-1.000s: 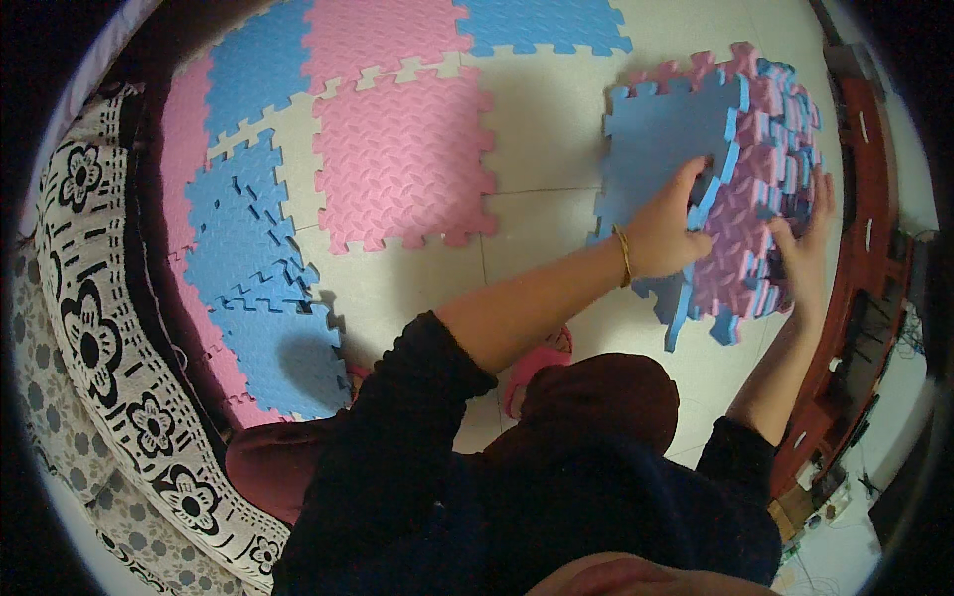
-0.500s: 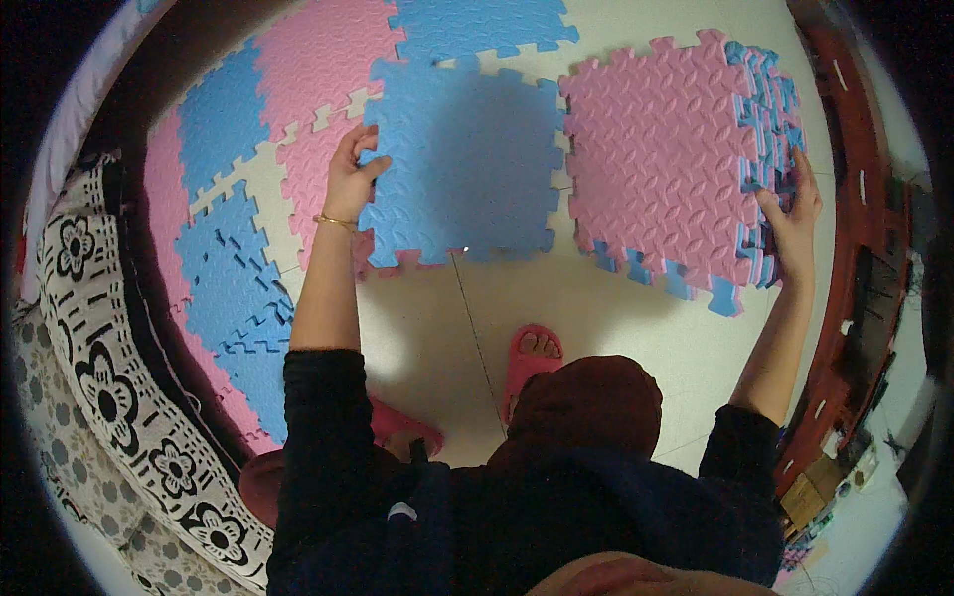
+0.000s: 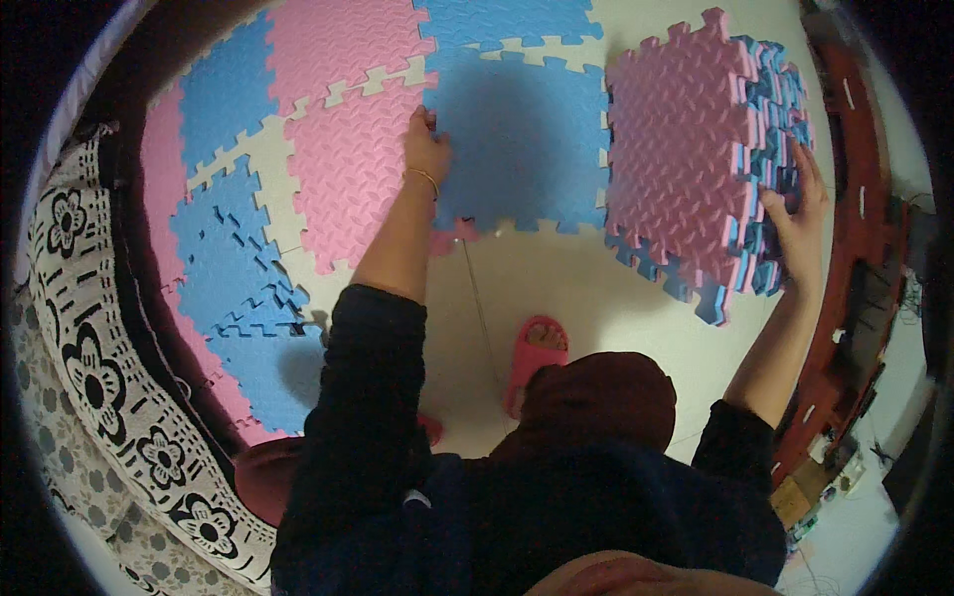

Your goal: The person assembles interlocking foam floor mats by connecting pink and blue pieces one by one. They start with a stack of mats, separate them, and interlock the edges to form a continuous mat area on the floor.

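My left hand [image 3: 427, 154] grips the left edge of a blue foam puzzle tile [image 3: 522, 149], its fingers curled at the toothed border. That blue tile lies low, beside a pink foam tile [image 3: 353, 174] on its left; whether their teeth interlock there, I cannot tell. On the right, my right hand [image 3: 801, 214] holds the outer side of a thick stack of foam tiles [image 3: 681, 149], thumb apart from the fingers. The stack has a pink tile on top, with pink and blue layers beneath, and stands tilted.
Joined pink and blue tiles [image 3: 343, 40] spread across the far left floor. Loose blue edge strips lie on a blue tile [image 3: 224, 228] at left. A patterned sofa cover [image 3: 94, 377] borders the left side, reddish-brown furniture [image 3: 860, 189] the right. My pink slipper [image 3: 542, 348] is below.
The blue tile has moved right and lower toward the floor, with my left hand following its edge. The stack has shifted slightly right and tilted more, still in my right hand.
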`<state>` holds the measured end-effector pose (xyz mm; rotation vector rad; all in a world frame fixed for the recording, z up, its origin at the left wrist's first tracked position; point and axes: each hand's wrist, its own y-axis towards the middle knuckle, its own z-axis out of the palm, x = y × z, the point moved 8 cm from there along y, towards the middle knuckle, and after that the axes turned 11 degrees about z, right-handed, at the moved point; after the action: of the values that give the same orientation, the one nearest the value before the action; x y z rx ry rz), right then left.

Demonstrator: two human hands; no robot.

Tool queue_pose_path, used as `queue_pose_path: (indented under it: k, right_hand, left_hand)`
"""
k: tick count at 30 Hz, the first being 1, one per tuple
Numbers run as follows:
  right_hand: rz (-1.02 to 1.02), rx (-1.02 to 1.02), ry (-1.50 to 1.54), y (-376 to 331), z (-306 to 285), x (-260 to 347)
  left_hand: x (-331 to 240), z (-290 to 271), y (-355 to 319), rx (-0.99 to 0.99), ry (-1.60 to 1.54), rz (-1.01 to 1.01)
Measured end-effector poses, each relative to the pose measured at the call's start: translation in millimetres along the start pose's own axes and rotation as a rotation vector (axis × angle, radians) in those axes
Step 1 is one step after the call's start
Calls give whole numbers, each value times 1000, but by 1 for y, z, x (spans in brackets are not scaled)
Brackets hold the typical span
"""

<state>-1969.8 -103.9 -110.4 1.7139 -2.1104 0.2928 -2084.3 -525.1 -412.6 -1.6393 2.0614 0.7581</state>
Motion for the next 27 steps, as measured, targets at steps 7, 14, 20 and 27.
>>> queue_pose_path:
  k: [7, 14, 20, 27]
  right_hand:
    - [76, -123, -182, -18, 12, 24]
    - [8, -133, -228, -17, 18, 27]
    - [2, -153, -279, -19, 7, 25]
    - [2, -149, -233, -18, 17, 33]
  left_hand:
    - [-221, 10, -27, 203, -659, 101]
    - [-270, -40, -51, 382, -1123, -76]
    - [-178, -54, -58, 289, -1193, -293]
    - [-234, -52, -44, 196, -899, -60]
